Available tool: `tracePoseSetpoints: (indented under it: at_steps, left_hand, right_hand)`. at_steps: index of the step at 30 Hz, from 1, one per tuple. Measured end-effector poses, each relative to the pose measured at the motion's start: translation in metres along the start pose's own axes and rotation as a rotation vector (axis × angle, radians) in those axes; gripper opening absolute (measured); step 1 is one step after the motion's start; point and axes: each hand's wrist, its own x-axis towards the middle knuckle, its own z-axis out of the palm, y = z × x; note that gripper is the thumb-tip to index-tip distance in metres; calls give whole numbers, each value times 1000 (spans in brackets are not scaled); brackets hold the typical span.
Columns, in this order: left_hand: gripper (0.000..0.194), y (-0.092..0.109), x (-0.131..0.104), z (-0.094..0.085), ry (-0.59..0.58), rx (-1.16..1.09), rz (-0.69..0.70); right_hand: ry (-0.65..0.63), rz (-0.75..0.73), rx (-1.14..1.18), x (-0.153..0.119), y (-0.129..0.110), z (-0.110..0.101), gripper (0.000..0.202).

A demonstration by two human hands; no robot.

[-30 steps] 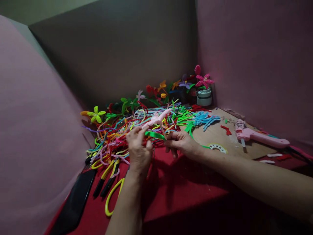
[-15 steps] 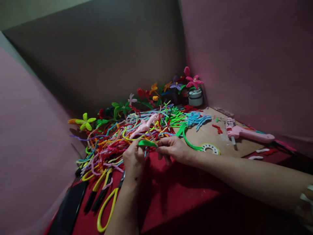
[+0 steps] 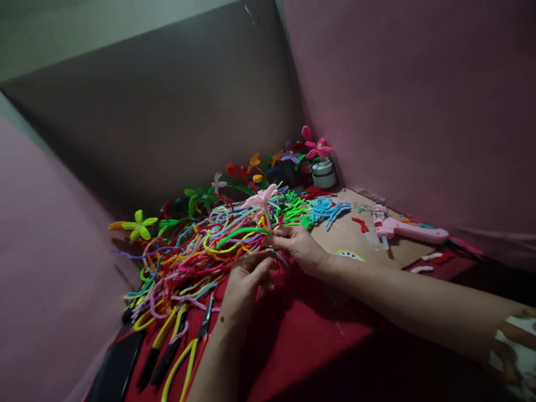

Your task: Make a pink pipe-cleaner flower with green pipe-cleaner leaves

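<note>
Pink flower (image 3: 259, 199): one, at the middle of the scene, held over the heap by its stem (image 3: 268, 219); petals face upward now, where half a second ago they leaned sideways.
Right hand (image 3: 299, 248): one, pinching the stem between thumb and fingers, as before.
Left hand (image 3: 245, 279): one, fingers bent beside the stem's lower end; whether they grip it I cannot tell. Half a second ago it held the green strip.
Green strip (image 3: 240, 231): one, free of the left hand now, arching leftward from the stem.
Heap of fuzzy strands (image 3: 180, 262): many colours, too tangled to count.
Scissors (image 3: 206, 321): one pair, yellow-handled, partly behind the left forearm.
Pliers (image 3: 165, 329): one pair, two yellow-and-black handles, on red cloth (image 3: 293, 346).
Bundles: two, one green (image 3: 295, 205), one blue (image 3: 329, 209), side by side.
White disc (image 3: 349, 255): one, ringed with dark spots too small to read as writing, more covered by the right forearm than earlier.
Glue gun (image 3: 406, 229): one, pink, lying on the brown board (image 3: 339, 234).
Lidded container (image 3: 324, 175): one, pale, just below one magenta flower (image 3: 319, 149) and one bud (image 3: 306, 132).
Yellow flower (image 3: 139, 225): one, five petals, at the heap's far left.
</note>
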Motion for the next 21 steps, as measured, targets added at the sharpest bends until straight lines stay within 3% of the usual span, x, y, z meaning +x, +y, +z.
tracePoseSetpoints:
  at_steps: [2,8,14,21]
  left_hand:
    - [21,-2,0,6,-45,17,-5]
    - [16,-5,1,10,-14,82,0]
    - [14,-8,1,10,78,31,27]
    - [19,-10,1,11,160,149,30]
  right_hand:
    - [-20,8,1,0,3,0,26]
    - [-39,-4,-110,-1,7,0,23]
    - [11,56,-187,0,10,-1,16]
    - [-55,20,-206,-4,9,1,19]
